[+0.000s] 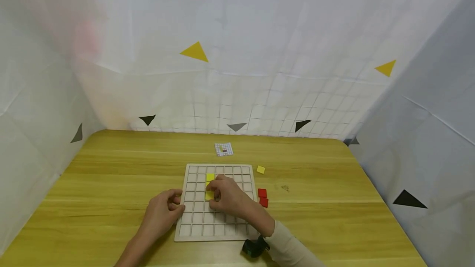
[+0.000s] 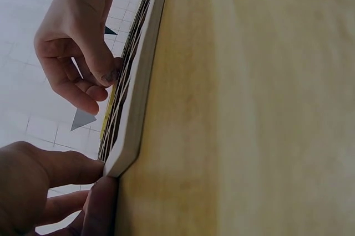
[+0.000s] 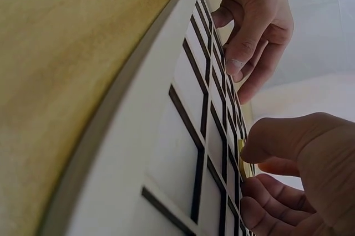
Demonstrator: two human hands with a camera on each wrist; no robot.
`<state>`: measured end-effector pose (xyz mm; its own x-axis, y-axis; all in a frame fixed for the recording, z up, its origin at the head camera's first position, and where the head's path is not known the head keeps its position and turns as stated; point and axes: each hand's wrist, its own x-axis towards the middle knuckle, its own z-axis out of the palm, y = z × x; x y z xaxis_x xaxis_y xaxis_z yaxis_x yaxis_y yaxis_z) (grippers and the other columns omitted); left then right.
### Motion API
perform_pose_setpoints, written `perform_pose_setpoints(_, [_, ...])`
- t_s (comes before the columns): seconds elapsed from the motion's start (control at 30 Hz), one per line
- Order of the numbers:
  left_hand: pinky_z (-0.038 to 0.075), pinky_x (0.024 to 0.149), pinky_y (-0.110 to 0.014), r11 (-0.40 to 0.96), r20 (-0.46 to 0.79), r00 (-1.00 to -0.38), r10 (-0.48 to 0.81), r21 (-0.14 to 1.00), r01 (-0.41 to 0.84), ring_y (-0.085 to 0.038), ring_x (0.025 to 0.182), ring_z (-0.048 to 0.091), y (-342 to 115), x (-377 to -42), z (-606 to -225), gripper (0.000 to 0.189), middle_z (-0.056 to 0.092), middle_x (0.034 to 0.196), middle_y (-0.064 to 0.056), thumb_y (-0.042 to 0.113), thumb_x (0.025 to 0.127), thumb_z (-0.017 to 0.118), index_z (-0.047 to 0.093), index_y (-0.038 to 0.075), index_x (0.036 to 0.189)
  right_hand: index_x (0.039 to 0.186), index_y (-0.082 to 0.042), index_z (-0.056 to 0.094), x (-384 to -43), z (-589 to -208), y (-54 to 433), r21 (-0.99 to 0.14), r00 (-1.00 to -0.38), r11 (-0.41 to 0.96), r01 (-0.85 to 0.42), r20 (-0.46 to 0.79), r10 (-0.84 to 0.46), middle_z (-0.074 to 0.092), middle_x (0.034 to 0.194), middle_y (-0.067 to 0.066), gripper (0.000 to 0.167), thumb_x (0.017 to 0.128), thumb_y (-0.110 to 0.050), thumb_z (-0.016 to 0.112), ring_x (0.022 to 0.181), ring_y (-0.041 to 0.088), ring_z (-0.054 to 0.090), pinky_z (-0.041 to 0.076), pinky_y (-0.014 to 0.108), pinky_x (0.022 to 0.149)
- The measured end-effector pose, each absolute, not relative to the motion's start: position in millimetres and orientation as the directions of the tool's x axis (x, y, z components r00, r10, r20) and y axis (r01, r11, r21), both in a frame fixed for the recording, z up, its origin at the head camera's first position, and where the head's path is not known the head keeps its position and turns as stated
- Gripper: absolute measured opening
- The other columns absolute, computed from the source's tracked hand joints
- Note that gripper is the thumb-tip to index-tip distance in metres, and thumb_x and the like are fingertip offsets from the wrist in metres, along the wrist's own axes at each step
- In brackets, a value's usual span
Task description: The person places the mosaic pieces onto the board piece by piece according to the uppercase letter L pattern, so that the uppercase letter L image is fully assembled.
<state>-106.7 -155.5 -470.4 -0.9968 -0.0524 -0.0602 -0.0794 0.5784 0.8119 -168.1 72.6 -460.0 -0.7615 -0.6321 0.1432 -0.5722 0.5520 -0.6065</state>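
Observation:
A pale wooden grid board (image 1: 198,218) lies flat on the table. Three yellow tiles (image 1: 210,176) sit one below another in a column of its cells, partly covered by my right hand (image 1: 231,197). That hand's thumb and forefinger stand apart around the lowest yellow tile (image 1: 209,195), and whether they touch it is hard to tell. In the right wrist view a bit of yellow tile (image 3: 242,155) shows by the right fingertips. At the board's left edge, my left hand (image 1: 160,212) holds the rim between thumb and finger; the left wrist view shows this grip at a corner (image 2: 121,164).
Right of the board lie a loose yellow tile (image 1: 261,169) and two red tiles (image 1: 262,193). Beyond the board's far edge is a small printed pattern card (image 1: 224,149). A dark strapped object (image 1: 254,247) is at my right wrist. White sheeting (image 1: 237,90) surrounds the wooden table (image 1: 315,168).

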Motion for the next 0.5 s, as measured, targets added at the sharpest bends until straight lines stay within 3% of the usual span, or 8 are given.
perform_pose_setpoints(0.33, [0.052,0.065,-0.026,0.58,-0.058,-0.997,-0.058,0.811,-0.08,-0.012,0.079,0.064,-155,-106,-470,0.041,0.065,0.093,-0.003,0.004,0.083,0.077,0.066,-0.001,0.122,0.104,-0.007,0.072,-164,-456,81,-0.581,-0.755,0.55,-0.601,0.187,-0.628,0.06,0.09,0.0,0.026,0.078,-0.003,0.074,0.078,0.013,0.057,0.047,0.018,0.066])
perform_pose_setpoints(0.5, [0.052,0.064,-0.026,0.581,-0.048,-0.997,-0.058,0.811,-0.072,-0.012,0.078,0.064,-154,-106,-471,0.041,0.065,0.093,-0.003,0.003,0.082,0.077,0.066,-0.001,0.122,0.102,-0.008,0.073,-165,-457,87,-0.58,-0.759,0.551,-0.6,0.195,-0.621,0.062,0.092,-0.001,0.027,0.077,-0.001,0.074,0.078,0.01,0.056,0.048,0.018,0.066])
